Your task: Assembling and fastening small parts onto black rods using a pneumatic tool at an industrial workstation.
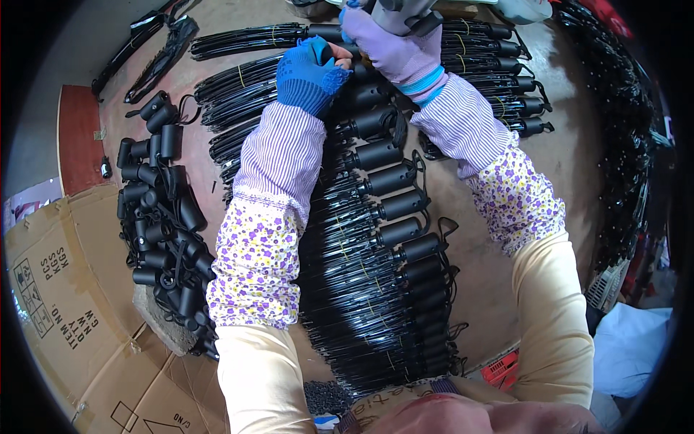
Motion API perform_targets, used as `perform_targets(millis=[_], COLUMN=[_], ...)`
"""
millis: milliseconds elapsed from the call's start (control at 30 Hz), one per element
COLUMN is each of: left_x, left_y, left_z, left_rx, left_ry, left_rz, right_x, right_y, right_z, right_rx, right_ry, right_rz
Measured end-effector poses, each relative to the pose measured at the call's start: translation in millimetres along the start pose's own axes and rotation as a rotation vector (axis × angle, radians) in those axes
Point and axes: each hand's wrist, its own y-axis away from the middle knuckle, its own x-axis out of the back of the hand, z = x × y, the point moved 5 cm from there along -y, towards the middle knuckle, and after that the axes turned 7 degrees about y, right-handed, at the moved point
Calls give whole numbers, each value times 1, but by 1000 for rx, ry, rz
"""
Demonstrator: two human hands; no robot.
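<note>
My left hand (312,76), in a blue knit glove with bare fingertips, is closed round a black umbrella handle (327,55) near the far side of the table. In a lilac glove, my right hand (396,52) grips a grey power tool (402,16), possibly a drill, cut off by the top edge. Its tip and the exact point of contact are hidden. Beneath and nearer to me runs a long row of black folding umbrella frames (347,246), most with black cylindrical handles (399,205) and wrist loops at their right ends.
Loose black handles (155,235) are heaped at the left, beside a cardboard box (79,282). More finished-looking frames (477,65) lie at the far right, tied with yellow bands. A dense black bundle (614,130) lines the right edge. A white bag (629,347) sits at lower right.
</note>
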Motion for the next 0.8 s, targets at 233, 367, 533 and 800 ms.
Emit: perform_targets(millis=[233,367,533,800], left_x=[30,61,47,84], left_y=[-38,-81,-102,-85], left_z=[-10,-2,-5,-38], left_rx=[127,86,202,151], left_ry=[1,-899,-1266,-1174], left_rz=[-3,-160,-571,-558], right_x=[15,24,45,52], right_y=[4,11,22,18], right_z=[-3,-15,-22,-3], right_rx=[15,-14,-65,-100], right_ry=[55,102,170,-344], right_rz=[-3,30,92,149])
